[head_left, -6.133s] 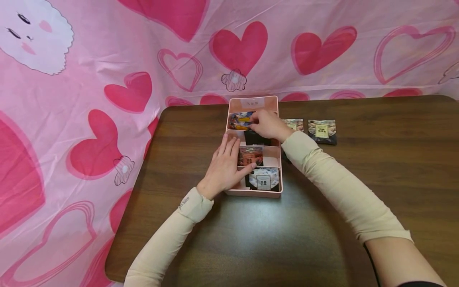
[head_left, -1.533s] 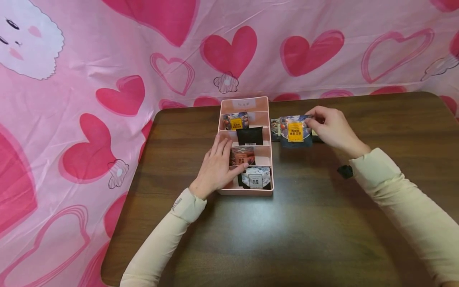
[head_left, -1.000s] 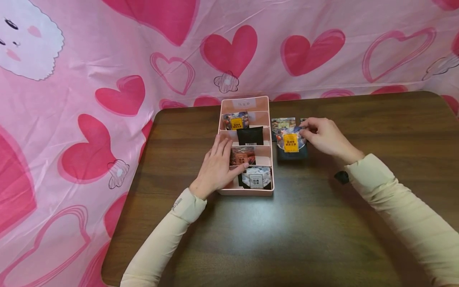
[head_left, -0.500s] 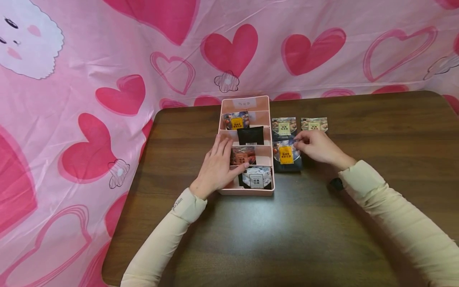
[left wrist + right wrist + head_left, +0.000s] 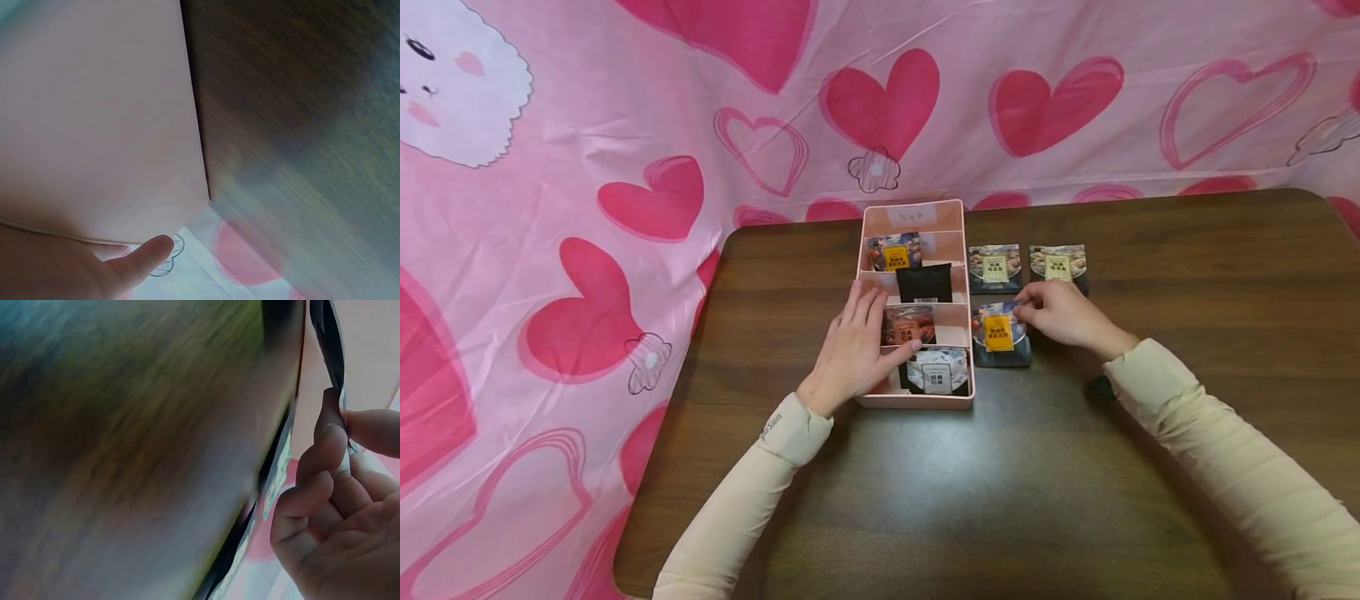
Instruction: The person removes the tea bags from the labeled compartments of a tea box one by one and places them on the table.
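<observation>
Since approx. 1 sec. ago, yellow-label sachet [image 5: 999,333] had shifted nearer the person, ending just R of pink box [image 5: 917,402], below L green-label sachet [image 5: 995,268]. R hand [image 5: 1067,318] pinched its upper R corner; L hand [image 5: 852,354], fingers straight, rested on box's L rim. Sachet was prob. light, floppy, slick; top edge seemed the best hold, i.e. not the filled middle.

The divided box [image 5: 917,403] is pale pink, one packet [image 5: 923,282] inside it black. Right of the box, a dark-bottomed tea sachet [image 5: 1002,335] bears a yellow label [image 5: 998,332]. Beneath the box, the wood-grained surface [image 5: 1037,483] is brown; behind the box, pink cloth [image 5: 970,158] bears red hearts [image 5: 883,100].
</observation>
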Tool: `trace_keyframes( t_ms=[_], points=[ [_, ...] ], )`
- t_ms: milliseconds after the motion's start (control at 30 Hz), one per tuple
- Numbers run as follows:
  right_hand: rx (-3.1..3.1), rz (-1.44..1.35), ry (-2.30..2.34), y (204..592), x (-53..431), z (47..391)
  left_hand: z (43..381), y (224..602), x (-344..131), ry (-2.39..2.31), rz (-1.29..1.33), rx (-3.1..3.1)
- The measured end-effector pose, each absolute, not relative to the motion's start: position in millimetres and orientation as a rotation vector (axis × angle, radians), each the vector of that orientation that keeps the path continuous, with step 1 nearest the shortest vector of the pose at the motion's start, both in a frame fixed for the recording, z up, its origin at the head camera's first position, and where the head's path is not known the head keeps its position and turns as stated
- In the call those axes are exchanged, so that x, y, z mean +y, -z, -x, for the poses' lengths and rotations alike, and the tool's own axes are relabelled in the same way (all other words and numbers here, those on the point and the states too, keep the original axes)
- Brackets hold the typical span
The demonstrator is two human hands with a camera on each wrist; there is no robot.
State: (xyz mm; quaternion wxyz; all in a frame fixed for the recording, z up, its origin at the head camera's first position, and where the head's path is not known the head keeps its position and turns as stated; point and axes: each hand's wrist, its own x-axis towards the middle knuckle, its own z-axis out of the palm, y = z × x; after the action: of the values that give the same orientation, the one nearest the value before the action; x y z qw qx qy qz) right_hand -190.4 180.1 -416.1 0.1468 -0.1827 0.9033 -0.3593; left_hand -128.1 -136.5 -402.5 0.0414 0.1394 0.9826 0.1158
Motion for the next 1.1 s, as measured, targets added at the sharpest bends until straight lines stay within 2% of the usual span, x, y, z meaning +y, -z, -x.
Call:
trace_keyframes(
  t_ms=[1100],
  points=[
    [2.718,0.479,0.782,422.6,180.3,192.4,128.9,403.9,-137.2,-0.388,-0.430,3.001]
  ],
)
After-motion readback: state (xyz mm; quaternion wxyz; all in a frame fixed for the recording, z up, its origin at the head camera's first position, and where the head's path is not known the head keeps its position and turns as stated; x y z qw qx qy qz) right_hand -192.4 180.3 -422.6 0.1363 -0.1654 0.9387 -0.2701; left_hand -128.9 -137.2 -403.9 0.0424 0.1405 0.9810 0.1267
